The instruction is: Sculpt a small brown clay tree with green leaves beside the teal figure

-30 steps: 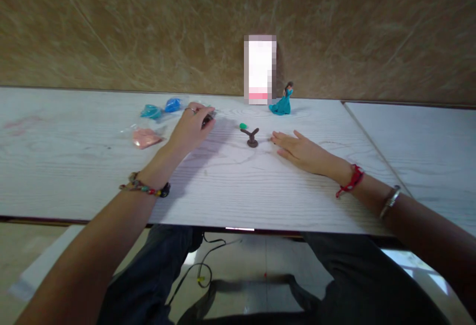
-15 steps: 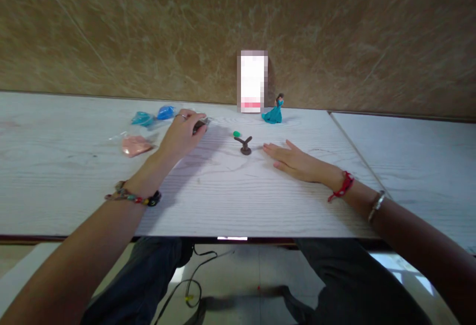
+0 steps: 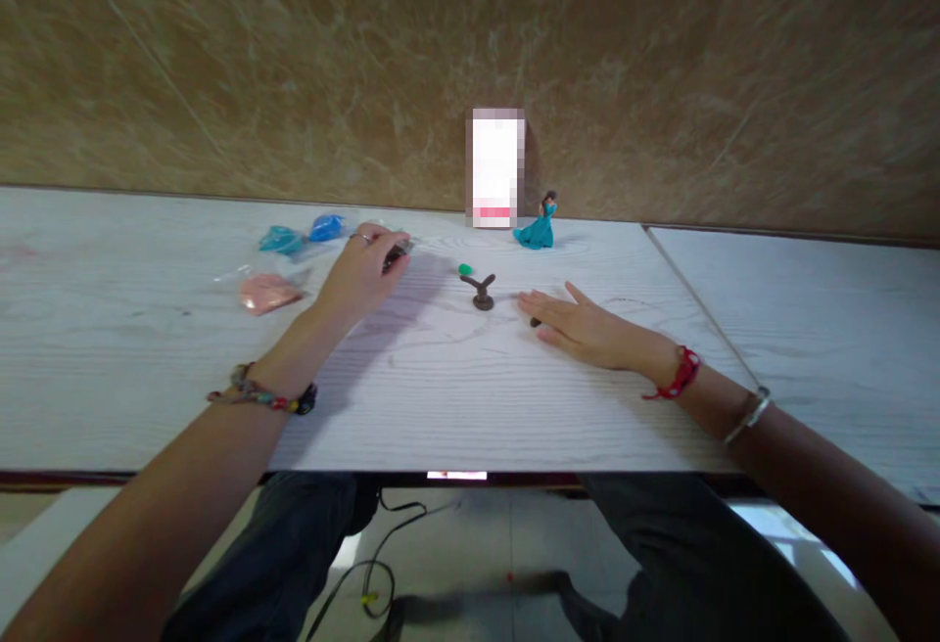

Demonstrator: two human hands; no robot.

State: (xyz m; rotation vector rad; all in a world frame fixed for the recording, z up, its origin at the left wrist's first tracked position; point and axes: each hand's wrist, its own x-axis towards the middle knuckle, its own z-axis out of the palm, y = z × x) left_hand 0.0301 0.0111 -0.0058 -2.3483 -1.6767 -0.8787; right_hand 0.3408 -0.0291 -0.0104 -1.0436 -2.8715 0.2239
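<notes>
My left hand [image 3: 362, 273] rests on the white table [image 3: 455, 397] with its fingers curled round a small dark lump [image 3: 395, 253] in clear wrap. My right hand [image 3: 580, 323] lies flat, fingers stretched out, palm down on a small dark piece [image 3: 536, 322] that shows under the fingertips. Between the two hands stands a small brown forked clay figure [image 3: 483, 291], with a green clay bit [image 3: 465, 269] just behind it.
Wrapped clay lumps lie at the left: a teal one [image 3: 280, 240], a blue one [image 3: 326, 227] and a pink one [image 3: 267, 292]. A teal-dressed clay figurine [image 3: 539, 223] stands by the brown wall next to a blurred upright card [image 3: 495, 168]. A second table panel [image 3: 808, 329] adjoins on the right.
The view has shifted slightly. My right hand has slid a little back over the table, and a dark piece now shows under its fingertips. My left hand stays on the dark lump.
</notes>
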